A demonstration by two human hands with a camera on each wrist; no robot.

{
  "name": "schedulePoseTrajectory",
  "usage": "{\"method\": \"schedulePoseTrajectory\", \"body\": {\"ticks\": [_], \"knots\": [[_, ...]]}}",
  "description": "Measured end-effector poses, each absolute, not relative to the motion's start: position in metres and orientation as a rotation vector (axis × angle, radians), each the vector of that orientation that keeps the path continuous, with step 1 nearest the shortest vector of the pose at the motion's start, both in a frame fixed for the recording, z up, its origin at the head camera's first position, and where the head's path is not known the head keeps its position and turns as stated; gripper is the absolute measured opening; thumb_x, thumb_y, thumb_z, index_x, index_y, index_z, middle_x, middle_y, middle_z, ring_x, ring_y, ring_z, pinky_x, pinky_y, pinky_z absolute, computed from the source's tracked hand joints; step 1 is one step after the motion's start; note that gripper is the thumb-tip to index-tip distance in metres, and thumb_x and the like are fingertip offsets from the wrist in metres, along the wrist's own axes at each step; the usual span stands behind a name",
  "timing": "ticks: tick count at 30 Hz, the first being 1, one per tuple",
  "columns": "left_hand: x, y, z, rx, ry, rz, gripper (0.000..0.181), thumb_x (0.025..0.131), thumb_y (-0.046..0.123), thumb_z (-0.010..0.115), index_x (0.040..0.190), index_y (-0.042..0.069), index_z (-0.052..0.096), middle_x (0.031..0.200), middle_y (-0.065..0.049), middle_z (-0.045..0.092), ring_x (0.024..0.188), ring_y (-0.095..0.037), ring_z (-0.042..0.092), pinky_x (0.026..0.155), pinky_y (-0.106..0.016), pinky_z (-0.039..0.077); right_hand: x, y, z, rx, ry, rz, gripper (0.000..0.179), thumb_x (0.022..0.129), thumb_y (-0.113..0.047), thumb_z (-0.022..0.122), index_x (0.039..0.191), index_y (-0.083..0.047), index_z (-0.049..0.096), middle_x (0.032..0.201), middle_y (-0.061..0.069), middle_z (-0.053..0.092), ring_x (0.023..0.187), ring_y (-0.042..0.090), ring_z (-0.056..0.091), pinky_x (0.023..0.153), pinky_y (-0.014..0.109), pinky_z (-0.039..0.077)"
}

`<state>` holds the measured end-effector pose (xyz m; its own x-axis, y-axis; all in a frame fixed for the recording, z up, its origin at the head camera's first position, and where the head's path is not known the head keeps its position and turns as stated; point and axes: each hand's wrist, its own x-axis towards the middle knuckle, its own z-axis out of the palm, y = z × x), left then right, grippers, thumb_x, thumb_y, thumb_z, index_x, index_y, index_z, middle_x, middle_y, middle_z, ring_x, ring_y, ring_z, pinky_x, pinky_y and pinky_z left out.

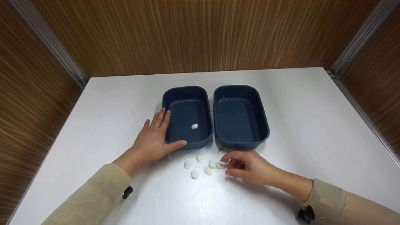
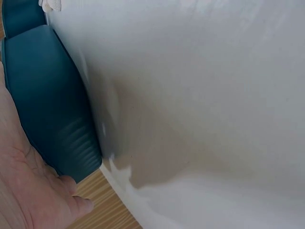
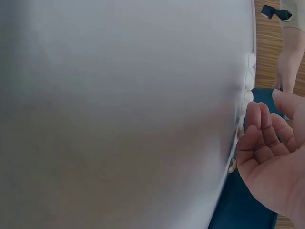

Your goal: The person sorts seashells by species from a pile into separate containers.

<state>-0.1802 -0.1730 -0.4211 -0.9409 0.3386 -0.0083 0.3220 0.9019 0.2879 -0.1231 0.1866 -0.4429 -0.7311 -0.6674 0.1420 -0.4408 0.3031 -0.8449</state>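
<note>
My left hand [image 1: 152, 140] rests along the left side of the left dark blue bin [image 1: 187, 107], with its fingers straight on the rim and its thumb at the near corner. One small white pebble-like piece [image 1: 194, 126] lies inside that bin. Just in front of the right dark blue bin [image 1: 240, 120], my right hand [image 1: 253, 168] hovers with fingers loosely bent. In the right wrist view, nothing shows between its thumb and fingertips [image 3: 253, 114]. Several whitish pebble-like pieces [image 1: 207, 170] lie on the table left of this hand; the hand may hide others.
Both bins stand side by side on a white table [image 1: 300, 125]. Wood-grain panels [image 1: 200, 37] rise behind it and at both sides. Each sleeve [image 1: 93, 193] has a black device at the wrist.
</note>
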Motion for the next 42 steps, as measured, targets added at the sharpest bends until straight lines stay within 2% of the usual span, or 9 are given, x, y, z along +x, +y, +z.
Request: {"method": "schedulePoseTrajectory", "body": {"ticks": [6,15,33,42], "knots": [[-0.179,-0.173,-0.420,0.525,3.003,0.439,0.126,0.088,0.092,0.046,0.171,0.005,0.007,0.177,-0.016,0.001,0.163,-0.037,0.008,0.128,-0.062,0.010,-0.126,0.186,-0.448,-0.967,2.331,-1.365,0.030,0.093,-0.007,0.082,0.121,-0.001,0.073,0.091,0.002,0.074,0.078,0.007,0.064,0.068,0.021,0.054],[-0.178,-0.177,-0.422,0.520,3.004,0.449,0.125,0.088,0.091,0.047,0.171,0.006,0.008,0.178,-0.016,0.002,0.163,-0.036,0.007,0.128,-0.063,0.009,-0.129,0.182,-0.453,-0.966,2.381,-1.280,0.033,0.093,-0.011,0.083,0.125,-0.005,0.073,0.089,-0.004,0.070,0.076,0.004,0.061,0.068,0.020,0.053],[-0.178,-0.175,-0.422,0.511,2.995,0.443,0.128,0.086,0.096,0.039,0.171,0.008,0.005,0.178,-0.014,-0.001,0.163,-0.035,0.007,0.128,-0.062,0.009,-0.128,0.178,-0.461,-1.050,2.468,-1.271,0.037,0.087,0.002,0.082,0.123,-0.003,0.075,0.084,-0.004,0.068,0.073,0.002,0.057,0.065,0.021,0.051],[-0.178,-0.174,-0.422,0.516,3.005,0.435,0.126,0.087,0.093,0.045,0.171,0.006,0.007,0.178,-0.016,0.001,0.163,-0.037,0.009,0.127,-0.063,0.010,-0.129,0.178,-0.461,-1.021,2.467,-1.236,0.034,0.088,-0.001,0.083,0.122,-0.004,0.076,0.083,-0.008,0.067,0.073,0.001,0.057,0.066,0.021,0.052]]}}
